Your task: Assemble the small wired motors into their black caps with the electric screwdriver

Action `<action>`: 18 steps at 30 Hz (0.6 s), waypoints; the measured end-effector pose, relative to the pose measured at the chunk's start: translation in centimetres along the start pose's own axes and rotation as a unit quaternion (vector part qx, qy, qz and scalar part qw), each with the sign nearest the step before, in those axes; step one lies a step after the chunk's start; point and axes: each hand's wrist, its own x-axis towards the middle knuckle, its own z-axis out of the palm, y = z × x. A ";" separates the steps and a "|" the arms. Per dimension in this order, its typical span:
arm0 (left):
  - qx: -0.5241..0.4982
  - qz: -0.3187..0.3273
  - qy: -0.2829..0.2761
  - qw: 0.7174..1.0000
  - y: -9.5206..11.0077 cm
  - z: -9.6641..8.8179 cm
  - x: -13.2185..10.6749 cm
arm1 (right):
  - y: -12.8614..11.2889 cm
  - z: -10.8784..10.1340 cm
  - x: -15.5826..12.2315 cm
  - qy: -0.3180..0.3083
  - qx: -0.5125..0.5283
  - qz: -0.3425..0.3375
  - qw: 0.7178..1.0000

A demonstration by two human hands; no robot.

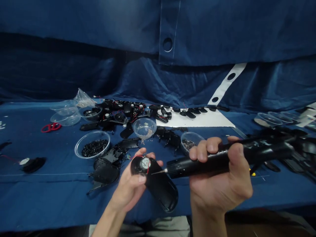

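My left hand (129, 186) grips a black oval plastic shell (160, 189) with a small round speaker and red wires (143, 163) set in its upper end. My right hand (221, 177) is wrapped round a black electric screwdriver (222, 158), held level. Its thin bit points left and its tip sits at the shell beside the speaker. Both hands hover just above the blue cloth at the near edge of the table (49, 197).
Several clear plastic bowls stand behind the hands: one of dark screws (92, 148), one of pale bits (144, 128), one nearly hidden (190, 141). Black shell parts (106, 169) and wired pieces (123, 112) are piled at centre. Red scissors (50, 127) lie left; a white sheet (197, 120) lies behind.
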 end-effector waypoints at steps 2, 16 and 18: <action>0.021 0.012 0.002 1.000 0.4 0.4 -0.2 | -0.3 0.6 -0.3 -0.024 -0.005 -0.013 1.000; -0.119 0.028 -0.011 0.992 0.5 1.7 -0.5 | 0.1 1.6 -0.4 -0.064 -0.005 -0.034 0.997; -0.120 0.025 -0.010 0.992 0.5 1.7 -0.5 | 0.1 1.5 -0.4 -0.065 -0.004 -0.037 0.997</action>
